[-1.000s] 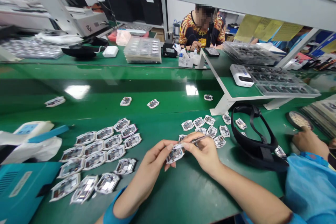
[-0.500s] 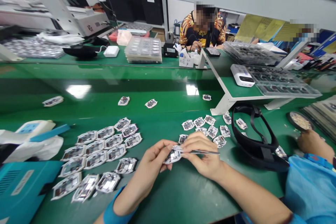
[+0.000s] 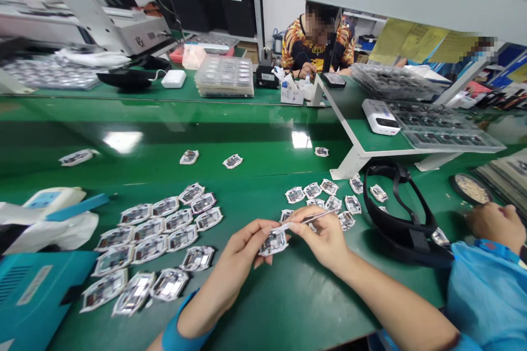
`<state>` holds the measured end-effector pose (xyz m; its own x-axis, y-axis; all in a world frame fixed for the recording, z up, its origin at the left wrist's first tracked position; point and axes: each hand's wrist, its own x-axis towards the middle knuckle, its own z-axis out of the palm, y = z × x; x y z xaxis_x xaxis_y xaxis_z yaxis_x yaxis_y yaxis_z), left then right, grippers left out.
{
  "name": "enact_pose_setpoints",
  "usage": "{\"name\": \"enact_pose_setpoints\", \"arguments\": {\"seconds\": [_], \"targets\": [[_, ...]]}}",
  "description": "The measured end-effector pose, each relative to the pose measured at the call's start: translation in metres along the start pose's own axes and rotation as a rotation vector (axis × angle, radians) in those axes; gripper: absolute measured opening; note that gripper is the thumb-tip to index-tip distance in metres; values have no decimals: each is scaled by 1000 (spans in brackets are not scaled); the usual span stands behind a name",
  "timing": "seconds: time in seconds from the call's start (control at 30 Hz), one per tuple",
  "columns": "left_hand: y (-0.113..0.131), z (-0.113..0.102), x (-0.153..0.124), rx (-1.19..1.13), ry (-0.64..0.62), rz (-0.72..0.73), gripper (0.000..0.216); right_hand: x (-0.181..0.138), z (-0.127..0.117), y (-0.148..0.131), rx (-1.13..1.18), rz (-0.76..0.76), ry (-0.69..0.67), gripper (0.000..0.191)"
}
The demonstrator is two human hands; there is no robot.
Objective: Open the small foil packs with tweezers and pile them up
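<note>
My left hand (image 3: 247,245) is closed on the edge of a small white watch-shaped case (image 3: 273,242) with electronic parts showing inside. My right hand (image 3: 320,235) is closed around thin metal tweezers (image 3: 316,217), which lie across its fingers and slant up to the right. Its thumb and forefinger are at the case's upper right corner; whether they touch it I cannot tell. Rows of similar cases (image 3: 150,249) lie open side up left of my hands. Another group of cases (image 3: 313,191) lies just behind my right hand.
A black head strap (image 3: 405,241) lies to the right, near a co-worker's hand (image 3: 496,225) and a round dish (image 3: 471,189). A teal box (image 3: 43,296) stands front left. The raised shelf (image 3: 349,137) holds a white device (image 3: 381,117) and clear trays. Another person sits opposite.
My right hand has turned, and the tweezers have swung from nearly level to slanting upward. The case in my left hand is tilted a little differently and shows more of its inside.
</note>
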<state>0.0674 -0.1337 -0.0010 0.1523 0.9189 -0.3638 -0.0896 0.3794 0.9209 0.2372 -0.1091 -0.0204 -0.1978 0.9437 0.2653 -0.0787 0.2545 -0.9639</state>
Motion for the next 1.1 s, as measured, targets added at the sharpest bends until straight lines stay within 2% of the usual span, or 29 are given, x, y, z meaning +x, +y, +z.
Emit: {"name": "enact_pose_setpoints", "arguments": {"seconds": [0.13,0.3,0.47,0.53,0.7,0.93,1.0,1.1], "targets": [[-2,0,2,6,-13,-9,28,1,0,-1,13,25,-35,8],[-4,0,5,9,15,-32,33,2,0,-8,-114,-78,-66,3],[-2,1,4,3,34,-52,34,2,1,-4,46,101,-85,12],[-1,1,4,11,40,-64,34,2,2,0,95,123,-62,15],[-3,2,3,2,55,-71,35,1,5,3,59,64,-20,13],[-1,2,2,-4,75,-63,33,0,2,-6,-217,-177,-63,3],[0,1,2,7,51,-53,33,1,1,-6,-228,-156,-46,3],[1,0,2,28,28,-31,33,1,2,-3,-133,-42,-12,9]]}}
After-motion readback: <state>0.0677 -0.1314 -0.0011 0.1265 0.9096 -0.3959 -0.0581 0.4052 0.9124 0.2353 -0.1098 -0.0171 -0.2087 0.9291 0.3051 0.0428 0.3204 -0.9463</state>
